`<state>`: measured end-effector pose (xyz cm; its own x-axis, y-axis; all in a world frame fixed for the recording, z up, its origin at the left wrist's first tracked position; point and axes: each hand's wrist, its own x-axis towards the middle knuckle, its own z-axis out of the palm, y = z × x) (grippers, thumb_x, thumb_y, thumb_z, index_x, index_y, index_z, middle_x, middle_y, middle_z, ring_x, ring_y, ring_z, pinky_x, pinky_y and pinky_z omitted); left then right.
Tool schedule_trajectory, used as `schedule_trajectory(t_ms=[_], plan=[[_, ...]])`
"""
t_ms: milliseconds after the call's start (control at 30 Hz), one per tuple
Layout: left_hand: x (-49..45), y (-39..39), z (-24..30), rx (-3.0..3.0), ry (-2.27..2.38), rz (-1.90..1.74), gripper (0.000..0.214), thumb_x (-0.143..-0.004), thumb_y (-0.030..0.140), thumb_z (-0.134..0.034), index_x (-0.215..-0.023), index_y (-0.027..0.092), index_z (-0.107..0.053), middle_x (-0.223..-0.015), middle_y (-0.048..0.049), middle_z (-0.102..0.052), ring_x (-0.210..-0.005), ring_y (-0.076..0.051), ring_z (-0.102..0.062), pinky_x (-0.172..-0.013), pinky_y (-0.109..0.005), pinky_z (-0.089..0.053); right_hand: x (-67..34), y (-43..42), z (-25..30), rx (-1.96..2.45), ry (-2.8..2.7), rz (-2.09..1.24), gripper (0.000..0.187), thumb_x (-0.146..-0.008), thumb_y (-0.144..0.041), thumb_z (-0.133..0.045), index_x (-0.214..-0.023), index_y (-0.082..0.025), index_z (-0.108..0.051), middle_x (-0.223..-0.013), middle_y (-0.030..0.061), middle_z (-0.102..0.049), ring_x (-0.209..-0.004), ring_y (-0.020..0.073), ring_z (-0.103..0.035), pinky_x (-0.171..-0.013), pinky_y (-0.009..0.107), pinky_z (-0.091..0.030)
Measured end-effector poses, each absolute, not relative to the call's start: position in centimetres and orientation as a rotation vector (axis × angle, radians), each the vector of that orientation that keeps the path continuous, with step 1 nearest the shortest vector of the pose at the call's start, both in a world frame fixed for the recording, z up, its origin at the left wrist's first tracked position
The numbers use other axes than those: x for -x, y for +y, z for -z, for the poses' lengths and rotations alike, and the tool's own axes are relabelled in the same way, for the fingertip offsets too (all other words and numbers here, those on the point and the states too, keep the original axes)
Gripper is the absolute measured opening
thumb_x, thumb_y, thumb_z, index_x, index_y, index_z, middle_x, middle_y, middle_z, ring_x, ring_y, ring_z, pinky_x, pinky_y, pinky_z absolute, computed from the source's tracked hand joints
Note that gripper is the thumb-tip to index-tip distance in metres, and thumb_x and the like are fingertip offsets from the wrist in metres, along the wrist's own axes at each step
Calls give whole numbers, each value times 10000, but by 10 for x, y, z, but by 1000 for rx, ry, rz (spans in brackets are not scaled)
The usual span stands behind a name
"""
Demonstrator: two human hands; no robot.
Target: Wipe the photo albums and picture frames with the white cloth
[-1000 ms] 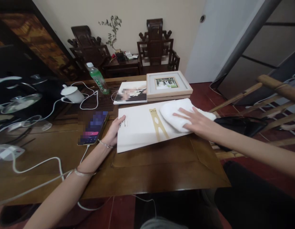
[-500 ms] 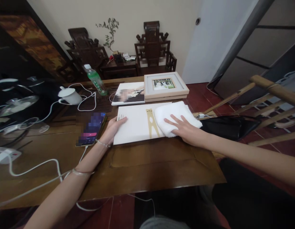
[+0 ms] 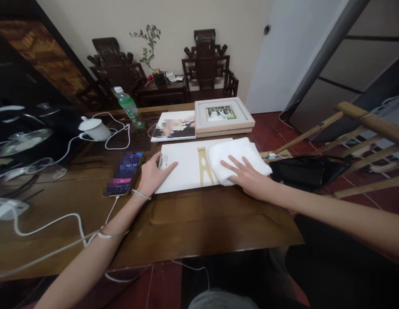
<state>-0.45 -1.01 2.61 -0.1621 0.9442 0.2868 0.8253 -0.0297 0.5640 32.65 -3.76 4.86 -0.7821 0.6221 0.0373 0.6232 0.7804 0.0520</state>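
A white picture panel point(image 3: 183, 165) lies flat on the wooden table, with a small printed label near its left end. A gold-coloured forked stand piece point(image 3: 205, 165) lies against its upper face. My left hand point(image 3: 156, 172) grips the panel's left edge, thumb on top and the other fingers partly hidden at the edge. A folded white towel point(image 3: 233, 152) covers the panel's right end. My right hand point(image 3: 247, 175) lies on the towel with its fingers spread, pressing it down.
Behind the panel are a photo print point(image 3: 173, 126) and a stacked wooden photo frame point(image 3: 223, 116). A phone point(image 3: 123, 174), a bottle point(image 3: 131, 109), a lidded white cup point(image 3: 94, 128) and white cables stand or lie leftward. A wooden chair point(image 3: 363, 118) is at right.
My left hand has shifted slightly up along the panel's left edge, and its thumb reaches further over the top. The right hand and towel have barely moved. The phone screen now shows a time.
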Motion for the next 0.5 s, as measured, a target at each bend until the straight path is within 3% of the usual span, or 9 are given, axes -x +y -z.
schedule_trajectory(t_ms=[133,333,500], plan=[[4,-9,-23,-1929,2013,-947,745,-689,544,-676,-1266,98,-523,-1180,-168,-632,-1065,-308,-605,-936,-430,-461,-323,-39,-50,1042,-2971,142,522,-687,115,-432,-1095,-141,-635,-1517,166,-262,-1398,394,-128,-1034,687,-246],[2,-7,-8,-2153,1974,-839,659,-734,546,-627,-1223,112,-546,-1213,-174,-593,-1155,-334,-527,-1020,-491,-381,-321,-37,-49,1075,-2977,207,516,-714,91,-444,-1118,-170,-633,-1513,148,-283,-1394,394,-153,-1020,683,-274],[4,-1,9,-2392,1782,-805,608,-864,521,-466,-1311,109,-456,-1479,-199,-304,-1395,-358,-217,-1108,-531,-247,-318,-45,-54,1076,-3007,165,525,-720,93,-433,-1141,-152,-626,-1513,168,-274,-1392,404,-149,-1019,683,-272]])
